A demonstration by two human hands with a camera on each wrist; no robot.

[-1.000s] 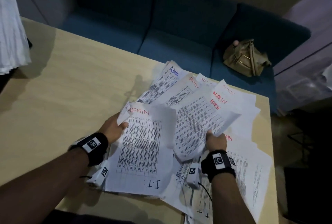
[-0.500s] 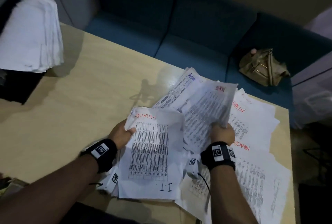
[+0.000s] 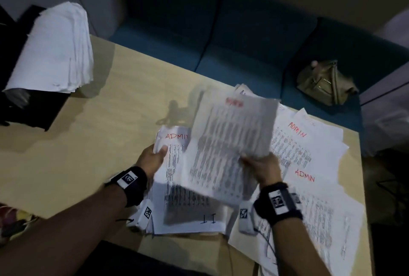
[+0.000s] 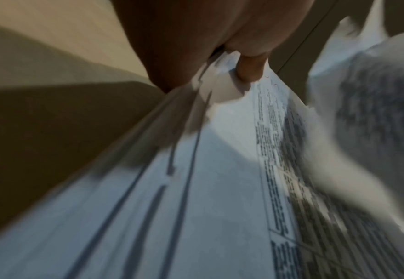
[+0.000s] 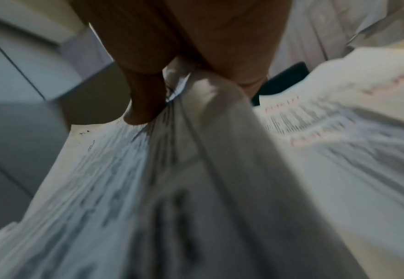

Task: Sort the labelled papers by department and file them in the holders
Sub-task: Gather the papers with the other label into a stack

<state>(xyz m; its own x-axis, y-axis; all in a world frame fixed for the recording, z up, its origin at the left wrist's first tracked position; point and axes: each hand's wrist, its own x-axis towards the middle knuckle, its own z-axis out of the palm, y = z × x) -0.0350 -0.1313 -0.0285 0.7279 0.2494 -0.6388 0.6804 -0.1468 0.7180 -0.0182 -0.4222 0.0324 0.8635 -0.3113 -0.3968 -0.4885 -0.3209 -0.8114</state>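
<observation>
My left hand (image 3: 155,156) grips a thin stack of printed papers (image 3: 177,213) by its left edge; the top sheet reads ADMIN in red at its head and I.T at its foot. In the left wrist view the thumb (image 4: 251,71) presses on that stack (image 4: 219,188). My right hand (image 3: 259,165) pinches a single printed sheet (image 3: 230,143) with a blurred red label, lifted above the stack. The right wrist view shows this sheet (image 5: 172,179) pinched between thumb and fingers (image 5: 146,105). More ADMIN sheets (image 3: 305,149) lie fanned on the table to the right.
The wooden table (image 3: 88,154) has a black holder (image 3: 26,103) at its far left with a thick wad of white papers (image 3: 57,50) leaning out of it. Behind the table is a blue sofa (image 3: 221,43) with an olive bag (image 3: 325,81) on it.
My right hand has lifted its sheet off the fanned pile and swung it left over the stack held by my left hand. The view has shifted, bringing the holder at the left into sight.
</observation>
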